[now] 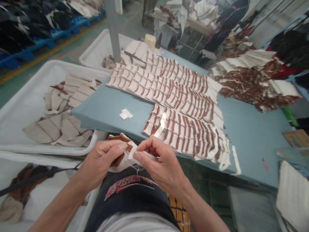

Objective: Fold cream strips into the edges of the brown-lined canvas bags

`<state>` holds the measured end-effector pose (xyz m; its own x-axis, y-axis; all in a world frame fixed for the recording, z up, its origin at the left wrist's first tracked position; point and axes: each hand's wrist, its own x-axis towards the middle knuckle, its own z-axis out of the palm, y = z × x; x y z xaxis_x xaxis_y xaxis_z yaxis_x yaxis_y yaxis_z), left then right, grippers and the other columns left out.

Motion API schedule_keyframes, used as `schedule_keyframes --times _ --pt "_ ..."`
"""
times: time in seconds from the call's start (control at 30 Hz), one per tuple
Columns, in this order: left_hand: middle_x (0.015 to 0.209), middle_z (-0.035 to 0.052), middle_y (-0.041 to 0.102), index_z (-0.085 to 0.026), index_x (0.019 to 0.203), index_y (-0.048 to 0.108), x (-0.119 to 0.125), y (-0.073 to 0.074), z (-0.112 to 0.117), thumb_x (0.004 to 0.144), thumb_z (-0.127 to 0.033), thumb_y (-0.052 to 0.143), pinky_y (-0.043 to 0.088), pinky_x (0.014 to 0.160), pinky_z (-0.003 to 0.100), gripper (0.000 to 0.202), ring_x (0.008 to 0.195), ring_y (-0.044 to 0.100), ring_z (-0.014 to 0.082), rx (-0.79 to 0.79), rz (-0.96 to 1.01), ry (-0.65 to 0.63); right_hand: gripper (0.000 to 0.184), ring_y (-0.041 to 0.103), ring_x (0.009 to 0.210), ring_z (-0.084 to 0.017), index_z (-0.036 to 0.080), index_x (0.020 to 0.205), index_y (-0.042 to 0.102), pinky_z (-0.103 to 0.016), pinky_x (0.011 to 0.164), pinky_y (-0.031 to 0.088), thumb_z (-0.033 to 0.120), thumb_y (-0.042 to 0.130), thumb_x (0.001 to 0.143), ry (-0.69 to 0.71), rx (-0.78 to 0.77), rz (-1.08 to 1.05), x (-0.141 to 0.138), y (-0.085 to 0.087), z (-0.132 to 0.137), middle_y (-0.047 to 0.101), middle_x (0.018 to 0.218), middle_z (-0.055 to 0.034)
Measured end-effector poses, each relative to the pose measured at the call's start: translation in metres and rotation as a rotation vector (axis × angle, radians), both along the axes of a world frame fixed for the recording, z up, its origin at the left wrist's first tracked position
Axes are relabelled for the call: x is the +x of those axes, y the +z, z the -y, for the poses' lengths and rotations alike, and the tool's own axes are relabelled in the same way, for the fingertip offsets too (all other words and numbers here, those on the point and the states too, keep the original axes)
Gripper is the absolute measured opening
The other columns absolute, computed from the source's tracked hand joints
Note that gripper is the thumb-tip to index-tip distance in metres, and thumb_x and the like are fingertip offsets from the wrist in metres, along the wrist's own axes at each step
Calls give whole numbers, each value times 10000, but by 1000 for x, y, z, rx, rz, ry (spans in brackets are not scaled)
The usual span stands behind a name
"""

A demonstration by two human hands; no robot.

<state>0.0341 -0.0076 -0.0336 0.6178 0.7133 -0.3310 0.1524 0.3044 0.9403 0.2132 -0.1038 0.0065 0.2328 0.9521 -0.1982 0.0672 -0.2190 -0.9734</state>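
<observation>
A brown-and-white piece (123, 163) is held just before the near edge of the table (101, 111), pinched between thumb and curled fingers of the left hand (103, 156). By the right hand (161, 162), also nearly closed, a white strip (133, 149) is gripped against it. White scraps (126, 114) are seen towards the near-left corner; overlapped rows (166, 87) are laid beyond, and a stack (251, 74) is piled along the far edge.

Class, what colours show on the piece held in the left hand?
The piece is brown and off-white; the head view shows it best.
</observation>
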Motion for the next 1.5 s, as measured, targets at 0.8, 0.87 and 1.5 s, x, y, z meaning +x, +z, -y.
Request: schedule_keyframes --times 0.8,0.87,1.5 --pt "623 -41 400 -207 658 580 6 -22 -1 1031 -694 587 280 507 257 614 565 317 128 42 -69 -84 233 436 557 -113 218 928 648 -256 598 303 450 675 935 -60 -64 179 5 -23 -5 499 623 90" --pt "646 -26 447 -197 676 633 4 -21 -2 1038 -716 562 308 515 253 637 579 345 132 54 -59 -83 249 429 552 -115 222 949 639 -260 603 298 465 686 927 -63 -55 195 7 -24 -5 480 618 97" --pt "617 15 734 -197 643 751 25 15 16 743 -447 614 487 526 242 302 554 630 174 309 -281 -19 613 425 571 -86 208 906 589 -223 541 305 713 903 758 90 -213 -452 13 -47 0 577 691 60"
